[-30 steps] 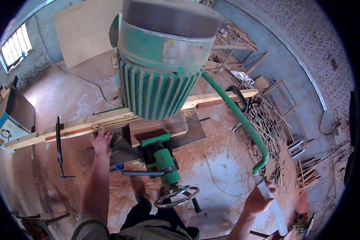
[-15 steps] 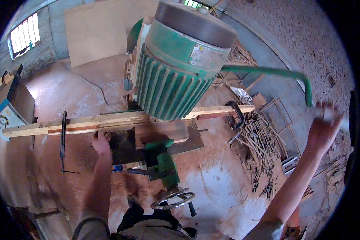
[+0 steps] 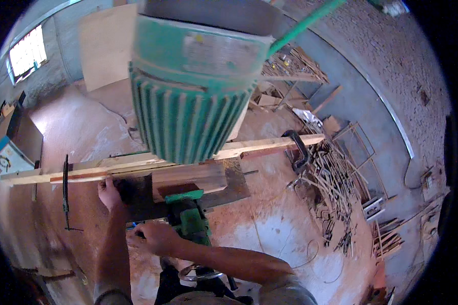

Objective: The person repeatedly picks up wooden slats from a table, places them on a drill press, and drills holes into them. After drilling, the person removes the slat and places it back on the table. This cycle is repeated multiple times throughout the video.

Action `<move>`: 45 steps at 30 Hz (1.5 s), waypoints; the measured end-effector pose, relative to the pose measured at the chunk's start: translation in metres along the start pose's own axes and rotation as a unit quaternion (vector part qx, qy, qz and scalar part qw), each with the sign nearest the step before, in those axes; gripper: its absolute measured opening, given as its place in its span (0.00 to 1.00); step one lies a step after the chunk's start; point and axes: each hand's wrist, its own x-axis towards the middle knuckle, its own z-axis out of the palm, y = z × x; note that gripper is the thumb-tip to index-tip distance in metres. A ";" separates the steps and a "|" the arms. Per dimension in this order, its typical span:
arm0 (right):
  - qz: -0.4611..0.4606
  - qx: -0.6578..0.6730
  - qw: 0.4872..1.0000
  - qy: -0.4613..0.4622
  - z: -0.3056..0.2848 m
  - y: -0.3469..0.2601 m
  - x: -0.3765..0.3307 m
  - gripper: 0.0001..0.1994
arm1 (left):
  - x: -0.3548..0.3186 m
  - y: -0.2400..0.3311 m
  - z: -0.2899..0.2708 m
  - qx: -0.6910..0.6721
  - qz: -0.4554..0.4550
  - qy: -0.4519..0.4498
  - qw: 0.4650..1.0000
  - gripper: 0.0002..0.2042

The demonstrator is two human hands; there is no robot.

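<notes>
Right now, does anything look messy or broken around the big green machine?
Yes. Thin wood offcuts lie in a jumbled heap on the floor right of the green machine, pointing every way. Nothing looks broken. The left hand steadies the long plank.

Green ribbed motor (image 3: 193, 96), pale wooden plank (image 3: 137, 165), reddish-brown floor (image 3: 280, 229).
</notes>
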 end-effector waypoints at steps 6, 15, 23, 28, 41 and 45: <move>0.072 0.550 0.780 0.290 -0.111 0.121 -0.118 0.21 | -0.001 0.007 0.002 -0.003 -0.010 -0.009 1.000 0.10; 0.181 0.396 0.745 0.504 -0.094 0.240 -0.207 0.19 | -0.028 0.002 0.043 0.183 0.053 -0.148 0.970 0.12; 0.105 0.277 0.857 0.421 -0.152 0.250 -0.070 0.23 | -0.031 0.014 0.063 0.386 0.133 -0.193 0.892 0.16; 0.065 0.343 0.838 0.420 -0.165 0.247 -0.018 0.26 | -0.056 0.022 0.082 0.419 0.155 -0.220 0.867 0.16; 0.014 0.531 0.700 0.477 -0.165 0.254 -0.016 0.27 | -0.029 -0.033 0.091 0.248 0.238 -0.275 0.898 0.13; 0.011 0.551 0.686 0.475 -0.168 0.261 -0.019 0.25 | -0.059 0.000 0.097 0.471 0.296 -0.253 0.791 0.12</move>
